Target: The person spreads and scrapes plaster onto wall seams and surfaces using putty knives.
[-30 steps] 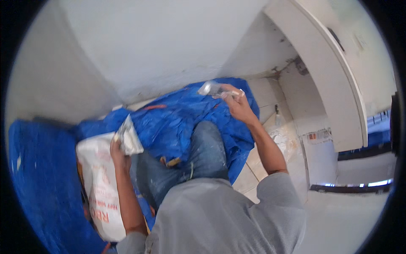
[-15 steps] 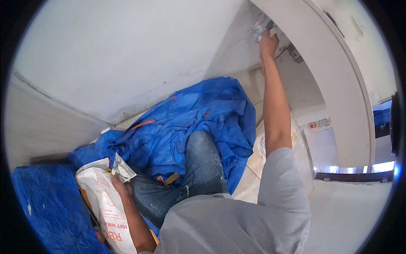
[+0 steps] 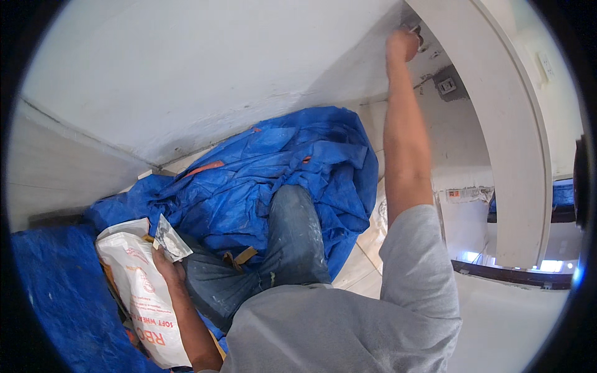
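At the lower left, my left hand is closed on a putty knife, its wide blade smeared with white and grey filler and angled upward. That hand is beside a white printed sack. My right arm stretches far up to the top right. There my right hand is closed round a second putty knife near the wall under the white curved edge. Most of this tool is hidden by the hand, and I cannot tell whether its blade touches the wall.
A crumpled blue tarp spreads around my legs and to the left. The white wall rises ahead. A square electrical box sits in the wall right of my right hand. A long white panel curves along the right.
My right hand has moved up and slightly right and turned, so its putty knife's smeared blade is now mostly hidden. My left hand has shifted slightly left and up in the picture, still holding its knife.
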The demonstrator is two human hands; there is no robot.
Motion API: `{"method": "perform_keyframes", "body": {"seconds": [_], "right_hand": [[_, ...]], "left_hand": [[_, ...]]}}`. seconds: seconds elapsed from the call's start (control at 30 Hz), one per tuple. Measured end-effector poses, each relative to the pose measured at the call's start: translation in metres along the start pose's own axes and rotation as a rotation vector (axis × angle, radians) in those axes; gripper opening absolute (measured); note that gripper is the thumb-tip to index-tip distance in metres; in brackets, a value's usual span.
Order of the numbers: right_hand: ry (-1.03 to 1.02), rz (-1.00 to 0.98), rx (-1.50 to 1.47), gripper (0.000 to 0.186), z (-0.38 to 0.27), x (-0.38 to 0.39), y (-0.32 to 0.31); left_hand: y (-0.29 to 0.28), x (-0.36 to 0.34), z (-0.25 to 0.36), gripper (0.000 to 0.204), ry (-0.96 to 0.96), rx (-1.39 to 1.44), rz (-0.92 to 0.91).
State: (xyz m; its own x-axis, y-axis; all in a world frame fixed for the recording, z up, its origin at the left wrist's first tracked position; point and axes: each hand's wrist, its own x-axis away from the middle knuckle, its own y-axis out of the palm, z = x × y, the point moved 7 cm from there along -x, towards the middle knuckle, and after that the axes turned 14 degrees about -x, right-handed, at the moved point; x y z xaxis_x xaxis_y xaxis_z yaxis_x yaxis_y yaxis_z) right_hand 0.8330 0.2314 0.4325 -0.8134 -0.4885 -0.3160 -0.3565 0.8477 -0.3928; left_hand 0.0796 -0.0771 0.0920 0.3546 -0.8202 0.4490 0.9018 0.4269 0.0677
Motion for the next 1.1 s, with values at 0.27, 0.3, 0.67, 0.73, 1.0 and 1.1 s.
{"method": "perform_keyframes", "body": {"seconds": [0.27, 0.3, 0.67, 0.73, 1.0, 1.1], "right_hand": [[-0.791, 0.213, 0.063, 0.042, -0.041, 0.126, 0.027], [-0.815, 0.230, 0.123, 0.040, -0.022, 0.111, 0.017], [-0.492, 0.154, 0.394, 0.041, 0.016, -0.032, 0.001], [-0.467, 0.246, 0.260, 0.043, -0.016, 0.025, 0.029], [-0.727, 0.048, -0.055, 0.043, -0.042, 0.153, 0.029], [-0.463, 0.149, -0.165, 0.042, 0.016, 0.093, 0.000]], "left_hand": [[-0.002, -0.001, -0.003, 0.037, -0.031, 0.013, 0.091], [0.001, -0.003, -0.004, 0.037, -0.013, 0.019, 0.044], [0.003, -0.014, -0.014, 0.039, 0.020, -0.009, -0.045], [-0.006, -0.011, -0.012, 0.041, 0.026, -0.008, -0.036], [-0.014, -0.013, -0.019, 0.040, 0.012, 0.021, -0.031], [-0.009, -0.015, -0.015, 0.040, 0.034, 0.010, -0.036]]}}
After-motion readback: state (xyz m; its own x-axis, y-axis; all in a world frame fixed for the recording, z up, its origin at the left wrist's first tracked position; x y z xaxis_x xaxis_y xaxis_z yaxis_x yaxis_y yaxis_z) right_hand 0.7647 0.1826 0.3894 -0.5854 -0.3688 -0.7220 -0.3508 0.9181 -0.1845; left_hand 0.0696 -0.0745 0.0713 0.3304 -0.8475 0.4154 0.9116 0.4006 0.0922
